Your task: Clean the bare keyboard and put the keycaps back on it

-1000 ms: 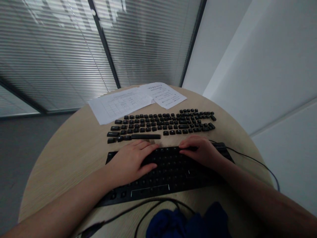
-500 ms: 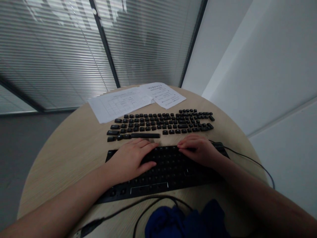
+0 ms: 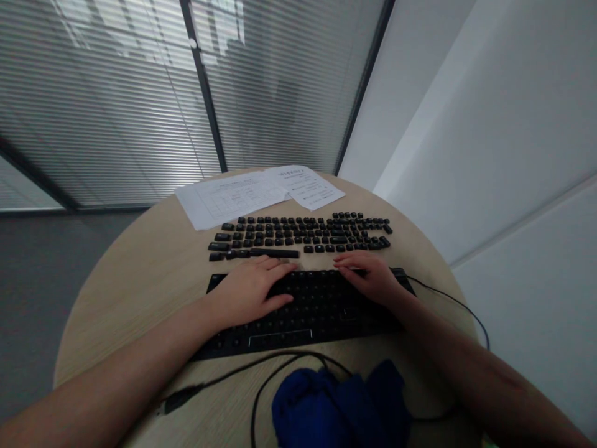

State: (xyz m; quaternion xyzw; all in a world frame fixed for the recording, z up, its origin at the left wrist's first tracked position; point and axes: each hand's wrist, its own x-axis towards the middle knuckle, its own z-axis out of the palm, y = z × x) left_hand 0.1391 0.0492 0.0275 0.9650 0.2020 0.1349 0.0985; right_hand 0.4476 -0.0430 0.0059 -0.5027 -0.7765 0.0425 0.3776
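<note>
A black keyboard base (image 3: 308,311), its keycaps off, lies across the near part of the round table. My left hand (image 3: 254,288) rests over its left half, thumb apart from the fingers, with nothing visible in it. On the upper right part of the base is my right hand (image 3: 368,274), its fingers reaching the far edge and the thumb slightly apart; no held object shows. Loose black keycaps (image 3: 289,233) stand in rows just beyond both hands, with the long space bar (image 3: 274,253) in the nearest row.
Printed sheets (image 3: 233,196) lie at the far side of the wooden table (image 3: 121,280). A blue cloth (image 3: 336,407) sits at the near edge beside a black cable (image 3: 265,358) with a USB plug (image 3: 180,397). Another cable runs off to the right.
The camera view has shifted a little, so the table and keyboard appear slightly smaller. My right thumb has moved up toward the far edge of the base; my left hand stays in place.
</note>
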